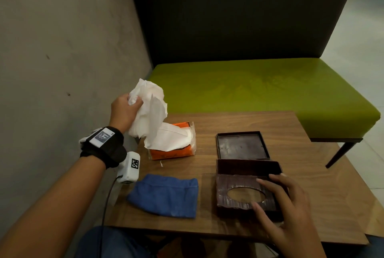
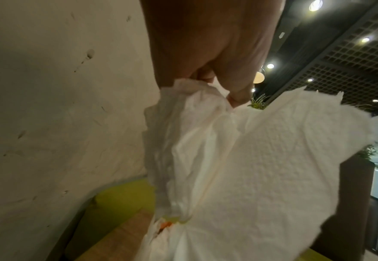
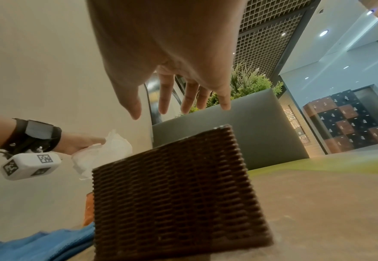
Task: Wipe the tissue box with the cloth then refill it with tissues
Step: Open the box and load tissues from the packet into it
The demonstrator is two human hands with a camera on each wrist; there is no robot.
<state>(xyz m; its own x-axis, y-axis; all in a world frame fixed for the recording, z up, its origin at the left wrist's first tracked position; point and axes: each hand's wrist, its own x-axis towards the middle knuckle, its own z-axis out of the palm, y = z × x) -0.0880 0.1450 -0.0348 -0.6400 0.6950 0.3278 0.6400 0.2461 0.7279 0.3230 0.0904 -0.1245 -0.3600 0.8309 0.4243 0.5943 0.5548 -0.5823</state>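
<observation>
Left hand grips a bunch of tissues, lifted up out of the orange pack at 11 o'clock on the worktop, likely to feed the refill. Right hand, fingers spread and relaxed, holds nothing and sits over the dark tissue box at 4 o'clock, probably steadying it. Box's tray lies apart just behind at 1 o'clock. Cloth lies flat at 7 o'clock between pack and box, clear of the transfer path. Green bench beyond.

A dark brown woven square tissue box is lying open beside a crumpled blue cloth; white tissues are rising from an orange pack.
</observation>
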